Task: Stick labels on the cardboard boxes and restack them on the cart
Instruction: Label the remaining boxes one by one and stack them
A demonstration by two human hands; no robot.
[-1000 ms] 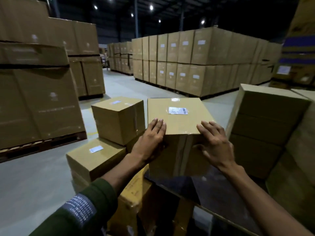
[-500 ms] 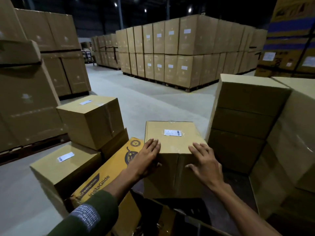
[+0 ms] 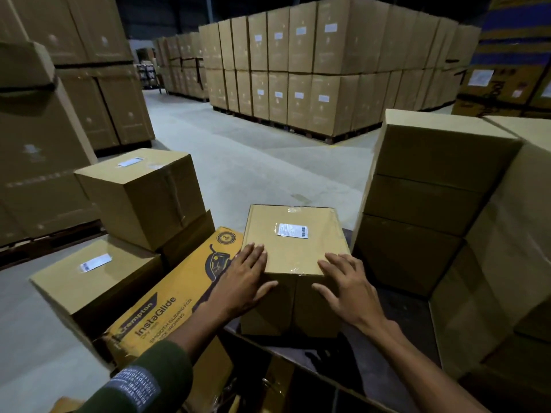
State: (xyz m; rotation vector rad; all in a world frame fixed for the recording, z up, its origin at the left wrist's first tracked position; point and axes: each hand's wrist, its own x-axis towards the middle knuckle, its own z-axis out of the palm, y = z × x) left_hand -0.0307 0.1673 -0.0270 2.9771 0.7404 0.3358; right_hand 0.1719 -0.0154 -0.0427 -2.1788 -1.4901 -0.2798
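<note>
A brown cardboard box (image 3: 293, 248) with a white label (image 3: 292, 230) on its top stands on the dark cart deck (image 3: 399, 332). My left hand (image 3: 244, 278) lies flat on the box's near left corner, fingers over the top edge and thumb on the front face. My right hand (image 3: 346, 284) rests the same way on the near right corner. Both hands press against the box from the near side. To the right on the cart rises a stack of plain boxes (image 3: 423, 204).
A yellow InstaGlide carton (image 3: 167, 305) leans at the left of the cart. Beyond it on the floor sit labelled boxes, one low (image 3: 95, 278) and one on top (image 3: 140, 192). Big palletised stacks (image 3: 313, 70) line the grey warehouse floor (image 3: 253, 162).
The box has come down from chest height onto the cart deck, with both hands staying on its near corners. My head has tilted down.
</note>
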